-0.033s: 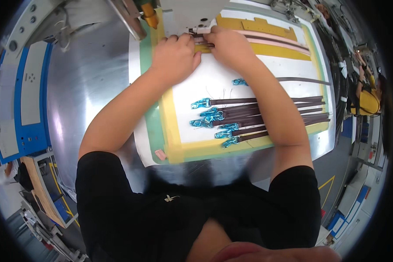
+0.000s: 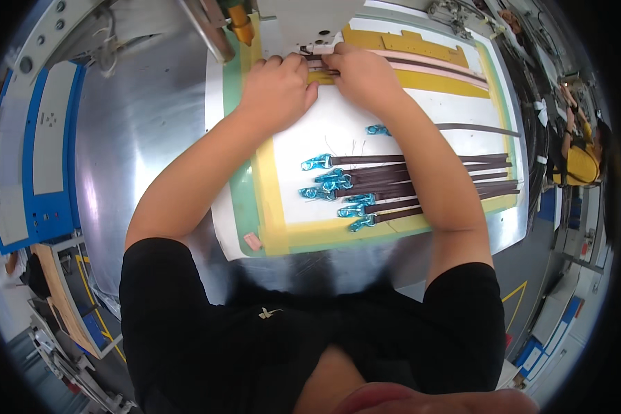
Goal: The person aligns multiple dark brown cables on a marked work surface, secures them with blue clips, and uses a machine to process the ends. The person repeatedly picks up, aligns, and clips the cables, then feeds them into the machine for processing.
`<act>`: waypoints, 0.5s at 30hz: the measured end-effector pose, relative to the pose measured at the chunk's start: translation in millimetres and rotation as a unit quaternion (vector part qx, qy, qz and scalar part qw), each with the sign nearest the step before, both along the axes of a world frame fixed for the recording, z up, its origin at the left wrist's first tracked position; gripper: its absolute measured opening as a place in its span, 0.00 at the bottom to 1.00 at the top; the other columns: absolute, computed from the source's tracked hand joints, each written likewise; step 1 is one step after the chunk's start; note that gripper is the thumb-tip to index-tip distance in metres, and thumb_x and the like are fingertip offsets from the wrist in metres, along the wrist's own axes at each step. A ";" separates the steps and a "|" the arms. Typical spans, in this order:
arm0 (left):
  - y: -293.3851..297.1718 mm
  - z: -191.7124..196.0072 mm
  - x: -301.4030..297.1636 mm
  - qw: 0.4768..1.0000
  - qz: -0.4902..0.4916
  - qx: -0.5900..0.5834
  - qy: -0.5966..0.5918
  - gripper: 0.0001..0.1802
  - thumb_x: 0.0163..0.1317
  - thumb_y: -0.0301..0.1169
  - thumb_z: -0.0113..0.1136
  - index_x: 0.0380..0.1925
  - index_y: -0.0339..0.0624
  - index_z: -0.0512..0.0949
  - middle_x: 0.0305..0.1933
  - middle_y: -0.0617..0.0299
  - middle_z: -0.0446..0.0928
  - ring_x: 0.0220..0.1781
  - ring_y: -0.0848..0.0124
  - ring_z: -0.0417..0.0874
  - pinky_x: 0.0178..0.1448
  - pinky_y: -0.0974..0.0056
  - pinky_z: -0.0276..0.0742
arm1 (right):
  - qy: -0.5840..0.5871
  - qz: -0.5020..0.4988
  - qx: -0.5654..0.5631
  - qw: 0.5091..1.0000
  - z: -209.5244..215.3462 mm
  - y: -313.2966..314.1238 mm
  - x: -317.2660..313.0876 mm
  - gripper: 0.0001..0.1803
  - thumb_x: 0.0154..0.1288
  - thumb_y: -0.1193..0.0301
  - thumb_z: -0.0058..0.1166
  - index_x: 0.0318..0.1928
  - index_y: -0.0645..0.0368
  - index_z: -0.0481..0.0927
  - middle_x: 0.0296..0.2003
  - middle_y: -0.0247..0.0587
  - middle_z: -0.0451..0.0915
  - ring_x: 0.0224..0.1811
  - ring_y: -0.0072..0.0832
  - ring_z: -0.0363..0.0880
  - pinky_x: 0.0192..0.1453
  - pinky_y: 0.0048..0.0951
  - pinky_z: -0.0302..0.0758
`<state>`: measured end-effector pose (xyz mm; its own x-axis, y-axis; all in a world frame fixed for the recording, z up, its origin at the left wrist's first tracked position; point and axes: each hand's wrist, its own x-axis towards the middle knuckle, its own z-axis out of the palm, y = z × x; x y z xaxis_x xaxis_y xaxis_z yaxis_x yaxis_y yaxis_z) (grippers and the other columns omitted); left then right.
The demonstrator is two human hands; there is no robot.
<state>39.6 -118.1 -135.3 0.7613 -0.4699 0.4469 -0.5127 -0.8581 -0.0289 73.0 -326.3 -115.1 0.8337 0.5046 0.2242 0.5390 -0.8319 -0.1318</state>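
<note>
Both of my hands meet at a long dark strap (image 2: 435,67), which lies between pale pink strips on a mustard-yellow template (image 2: 438,83). My left hand (image 2: 274,90) has its fingers bent down over the strap's left end, the thumb pointing right; its fingertips are partly hidden by the machine head (image 2: 310,24). Close beside it, my right hand (image 2: 366,77) pinches the same strap. Nearer to me lie several dark brown straps (image 2: 386,174) with blue-wrapped snap hooks (image 2: 317,162) at their left ends. A single strap (image 2: 472,127) runs under my right forearm.
A metal post (image 2: 207,31) and a brass-coloured fitting (image 2: 241,27) stand left of the machine head. The white board (image 2: 324,124) has green and yellow taped edges, with a pink scrap (image 2: 252,241) at its corner. A blue-and-white control box (image 2: 48,159) is at left; a person in yellow (image 2: 582,162) at right.
</note>
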 end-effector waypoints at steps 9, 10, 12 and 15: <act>2.7 0.3 -6.9 0.999 0.021 -0.012 0.020 0.19 0.67 0.44 0.65 0.48 0.43 0.86 0.47 0.59 0.82 0.49 0.57 0.85 0.58 0.52 0.80 | 0.011 -0.008 -0.047 0.999 12.6 -24.6 -5.3 0.20 0.69 0.72 0.56 0.59 0.48 0.88 0.54 0.38 0.85 0.55 0.42 0.87 0.59 0.44 0.83; 2.7 0.0 -7.9 0.999 0.020 -0.018 0.018 0.19 0.67 0.44 0.64 0.49 0.43 0.86 0.48 0.59 0.82 0.50 0.57 0.85 0.58 0.52 0.80 | 0.013 -0.021 -0.045 0.999 12.9 -32.4 -7.8 0.20 0.70 0.71 0.55 0.59 0.48 0.88 0.55 0.38 0.85 0.55 0.43 0.86 0.60 0.44 0.83; 1.7 -0.5 -8.5 0.999 0.017 -0.028 0.013 0.20 0.68 0.45 0.63 0.52 0.44 0.85 0.49 0.58 0.82 0.51 0.57 0.85 0.59 0.52 0.80 | 0.008 -0.035 -0.034 0.999 11.0 -45.2 -10.6 0.20 0.70 0.71 0.55 0.60 0.48 0.88 0.55 0.38 0.85 0.56 0.43 0.86 0.61 0.44 0.83; -0.2 -4.2 -7.2 1.000 0.007 -0.022 -0.001 0.21 0.69 0.45 0.62 0.55 0.45 0.84 0.53 0.58 0.82 0.55 0.58 0.84 0.59 0.52 0.80 | -0.004 -0.039 -0.013 0.999 2.6 -45.5 -14.6 0.20 0.70 0.70 0.55 0.61 0.48 0.87 0.56 0.38 0.85 0.56 0.43 0.86 0.62 0.43 0.82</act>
<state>32.4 -118.3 -139.5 0.7669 -0.4389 0.4683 -0.5010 -0.8654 0.0092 58.4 -371.7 -112.5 0.8690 0.4440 0.2185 0.4735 -0.8743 -0.1063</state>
